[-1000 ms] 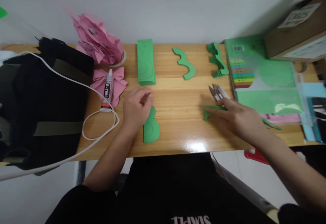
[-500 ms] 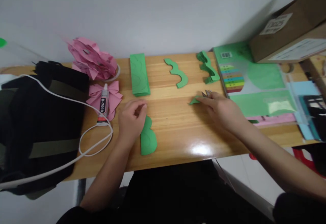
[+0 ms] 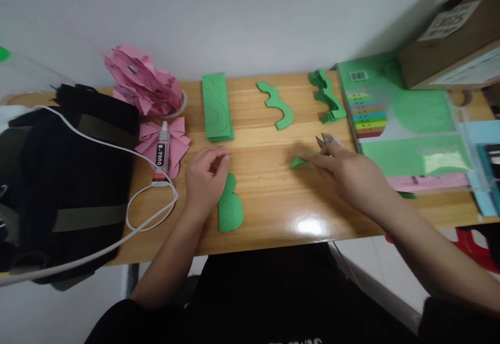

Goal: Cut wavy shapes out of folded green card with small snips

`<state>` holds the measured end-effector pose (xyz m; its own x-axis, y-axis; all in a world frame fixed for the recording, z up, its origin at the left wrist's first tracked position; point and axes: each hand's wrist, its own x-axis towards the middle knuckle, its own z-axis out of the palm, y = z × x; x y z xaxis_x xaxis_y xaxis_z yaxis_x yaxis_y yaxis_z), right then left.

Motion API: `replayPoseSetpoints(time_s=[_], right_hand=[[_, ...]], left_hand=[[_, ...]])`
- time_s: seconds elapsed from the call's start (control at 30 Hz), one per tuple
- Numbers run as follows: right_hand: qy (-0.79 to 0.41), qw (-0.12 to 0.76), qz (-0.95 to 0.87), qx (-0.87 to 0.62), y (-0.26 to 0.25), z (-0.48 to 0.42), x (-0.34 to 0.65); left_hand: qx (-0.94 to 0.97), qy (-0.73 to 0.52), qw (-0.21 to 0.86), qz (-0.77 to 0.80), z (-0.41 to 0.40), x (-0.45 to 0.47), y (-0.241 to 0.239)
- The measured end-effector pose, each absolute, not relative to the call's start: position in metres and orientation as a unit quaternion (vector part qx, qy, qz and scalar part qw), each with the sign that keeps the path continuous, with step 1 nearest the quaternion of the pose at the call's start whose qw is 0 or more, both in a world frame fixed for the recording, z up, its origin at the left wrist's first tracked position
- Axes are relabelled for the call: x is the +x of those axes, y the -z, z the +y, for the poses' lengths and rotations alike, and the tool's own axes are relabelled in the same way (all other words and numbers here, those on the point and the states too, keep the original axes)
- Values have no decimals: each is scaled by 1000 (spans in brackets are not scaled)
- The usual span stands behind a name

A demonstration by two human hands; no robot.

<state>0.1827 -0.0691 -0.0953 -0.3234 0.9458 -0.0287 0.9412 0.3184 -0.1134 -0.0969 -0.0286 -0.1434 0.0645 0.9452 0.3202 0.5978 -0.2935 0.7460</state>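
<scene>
In the head view my left hand point(image 3: 207, 177) rests with its fingers curled together and nothing visible in them. It overlaps the upper edge of a scalloped green paper piece point(image 3: 231, 212) with a pencilled curve. A pair of scissors point(image 3: 325, 139) is in my right hand point(image 3: 346, 172), with the grey blades pointing up past the knuckles and the handles hidden. That hand's outstretched index finger touches a small green paper scrap point(image 3: 298, 162). Farther back lie a folded green paper strip point(image 3: 216, 107) with drawn curves, a wavy green cutout point(image 3: 279, 107) and a bunch of wavy cutouts point(image 3: 327, 99).
On the left are a black bag point(image 3: 89, 161), a white cable point(image 3: 128, 207), a glue tube point(image 3: 162, 154) on a pink paper bow point(image 3: 180, 140), and a crumpled pink paper bundle point(image 3: 142, 86). To the right, a green paper pack point(image 3: 422, 109) lies by a cardboard box point(image 3: 449, 47).
The green scrap has shifted slightly toward the front of the table under my right hand. My left hand stays by the scalloped piece. The whole view has moved a little.
</scene>
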Motion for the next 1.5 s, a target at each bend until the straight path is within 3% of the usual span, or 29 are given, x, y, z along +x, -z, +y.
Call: replayPoseSetpoints(time_s=[0.17,0.37,0.5,0.6,0.9,1.27,1.5], right_hand=[[-77,-59,-870,-483,91,-60,130],[-14,-86,-844,-529,93,-72,171],[4,-61,-845,-532,90,-87,216],[-50,-61,-834,-545,82,-87,229],[-125,-50,-765,-630,85,-37,191],[-132,-194,-789,-567,75,-81,229],[-182,-57,-786,-588,65,-52,211]], left_hand=[[691,-400,219,562,-28,-98,144],[686,-406,227,560,-28,-99,143],[684,-411,231,557,-29,-98,143],[684,-412,233,556,-29,-97,144],[668,-414,257,562,-27,-99,146],[664,-421,264,559,-29,-98,141],[673,-419,251,556,-29,-98,142]])
